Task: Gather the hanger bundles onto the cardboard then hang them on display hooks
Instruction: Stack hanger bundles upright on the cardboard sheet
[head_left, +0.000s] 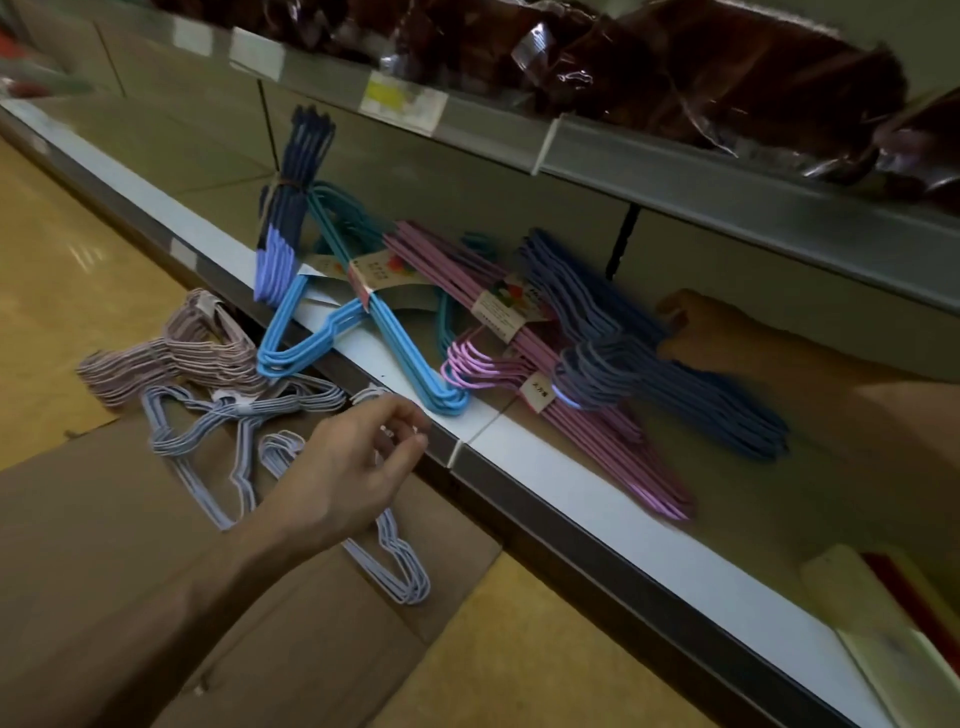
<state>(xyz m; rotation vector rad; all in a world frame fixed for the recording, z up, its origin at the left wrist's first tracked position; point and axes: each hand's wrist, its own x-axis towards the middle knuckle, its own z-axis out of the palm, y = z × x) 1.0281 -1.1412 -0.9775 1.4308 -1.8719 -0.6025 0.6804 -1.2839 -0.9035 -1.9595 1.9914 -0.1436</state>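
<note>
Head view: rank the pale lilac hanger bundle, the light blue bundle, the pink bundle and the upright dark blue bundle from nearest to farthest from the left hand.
From the left hand:
1. Pale lilac hanger bundle, on the cardboard, under the hand.
2. Light blue bundle, overhanging the shelf edge just beyond.
3. Pink bundle, flat on the shelf, to the right.
4. Upright dark blue bundle, leaning at the back.

On the shelf (597, 499), blue (332, 332), pink (587, 415) and navy hanger bundles (675, 374) are laid; below it, the cardboard (104, 519) on the floor (519, 649) is covered by lilac bundles (208, 431).
</note>
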